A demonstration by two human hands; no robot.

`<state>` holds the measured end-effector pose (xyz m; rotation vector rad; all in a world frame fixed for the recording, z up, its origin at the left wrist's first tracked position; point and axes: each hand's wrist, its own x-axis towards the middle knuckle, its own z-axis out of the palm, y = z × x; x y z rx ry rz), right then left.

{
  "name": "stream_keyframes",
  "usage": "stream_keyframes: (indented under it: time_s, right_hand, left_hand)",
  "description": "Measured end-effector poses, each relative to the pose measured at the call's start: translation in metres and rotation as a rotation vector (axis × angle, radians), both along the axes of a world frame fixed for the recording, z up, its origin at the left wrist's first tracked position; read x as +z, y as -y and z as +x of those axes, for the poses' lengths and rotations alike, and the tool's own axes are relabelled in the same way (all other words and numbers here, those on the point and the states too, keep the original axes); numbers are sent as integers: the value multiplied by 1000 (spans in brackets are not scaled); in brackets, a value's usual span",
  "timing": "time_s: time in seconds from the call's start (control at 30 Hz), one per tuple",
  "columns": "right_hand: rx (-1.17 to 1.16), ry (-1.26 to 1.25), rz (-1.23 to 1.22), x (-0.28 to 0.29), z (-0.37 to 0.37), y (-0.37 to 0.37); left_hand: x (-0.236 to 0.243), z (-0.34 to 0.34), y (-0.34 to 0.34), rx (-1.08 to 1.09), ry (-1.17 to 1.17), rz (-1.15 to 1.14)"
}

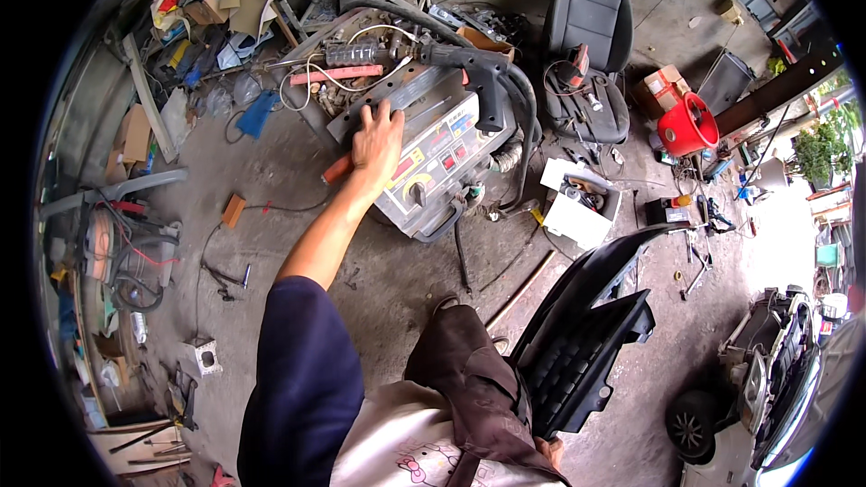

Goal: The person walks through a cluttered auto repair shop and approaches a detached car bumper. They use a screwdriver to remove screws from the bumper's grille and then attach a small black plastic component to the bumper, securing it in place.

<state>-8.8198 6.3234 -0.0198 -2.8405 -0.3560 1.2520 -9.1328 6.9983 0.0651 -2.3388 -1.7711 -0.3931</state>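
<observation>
My left hand (377,140) reaches over the top of a grey spot-welding machine with a control panel (442,158). Its fingers are spread and lie on the machine's upper edge. Beside my wrist an orange handle (338,169), perhaps a screwdriver's, juts out; the rest of it is partly under my hand. A black welding gun (487,90) with thick cables rests on top of the machine. Low in view, my right hand (550,451) grips the lower end of a black plastic car panel (577,361), held at my right side. Most of its fingers are hidden.
A car seat (591,18) with a red power tool (575,68) stands beyond the machine. To the right are an open white box (579,203), a red bucket (687,124) and a car's front end (767,379). Cables and hand tools (230,280) lie on the floor.
</observation>
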Motion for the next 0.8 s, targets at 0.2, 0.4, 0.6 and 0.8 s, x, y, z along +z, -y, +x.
stream_keyframes:
  time_s: [0.2,0.4,0.6,0.8]
  right_hand:
    - [207,126,396,-47,10,80]
    - [-37,58,299,-1,-10,37]
    - [-266,12,191,-16,-13,61]
    - [-221,-29,227,-22,-19,75]
  left_hand:
    - [4,2,-3,33,41,45]
    - [3,-5,-12,69,30,137]
    - [8,-2,-11,52,166,144]
    - [14,-21,-1,63,253,44]
